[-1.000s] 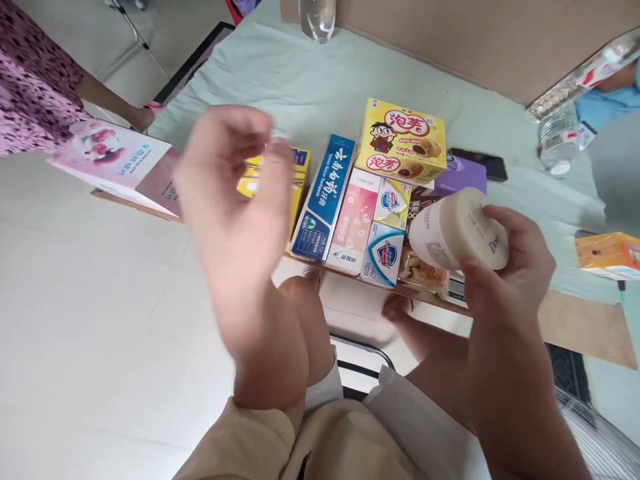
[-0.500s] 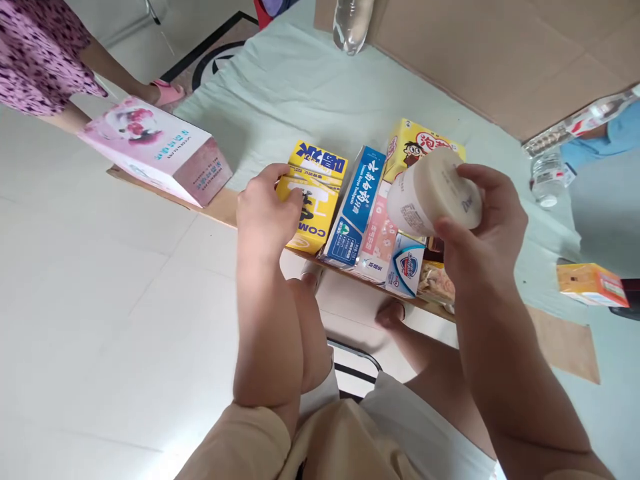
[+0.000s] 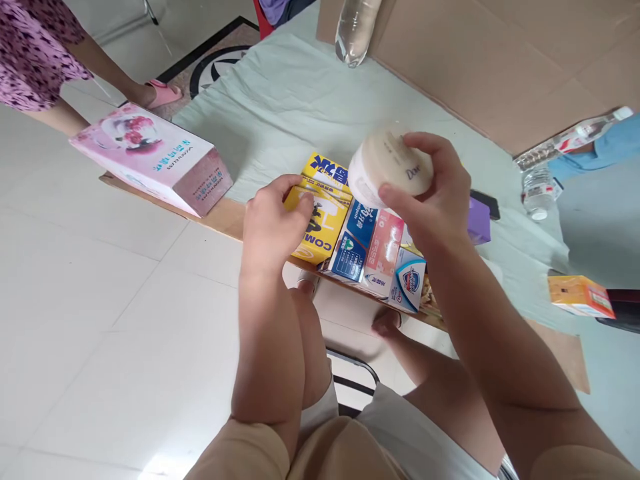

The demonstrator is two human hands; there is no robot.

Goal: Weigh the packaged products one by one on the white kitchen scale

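My right hand [image 3: 433, 190] is closed round a white Dove cream jar [image 3: 367, 172] with a cream-coloured lid [image 3: 407, 172]. It holds the jar tilted above the row of boxes, its lid towards me. My left hand [image 3: 277, 223] has its thumb and fingers curled on the left side of a yellow box [image 3: 325, 223] with blue lettering. Right of this box lie a blue toothpaste box [image 3: 349, 257], a pink box [image 3: 384, 247] and a white-and-blue Safeguard box [image 3: 410, 280]. The jar and my right arm hide parts of the boxes behind them.
A pink glassware box [image 3: 160, 160] stands at the table's left edge, near another person's legs [image 3: 107, 70]. Behind are a cardboard panel [image 3: 475, 60] and a clear bottle [image 3: 356, 33]. To the right are a purple box [image 3: 479, 220], more bottles [image 3: 539, 193] and an orange box [image 3: 580, 295].
My right hand has carried the jar left, from over the right-hand boxes to above the blue toothpaste box. My left hand stays at the yellow box. The view has shifted slightly.
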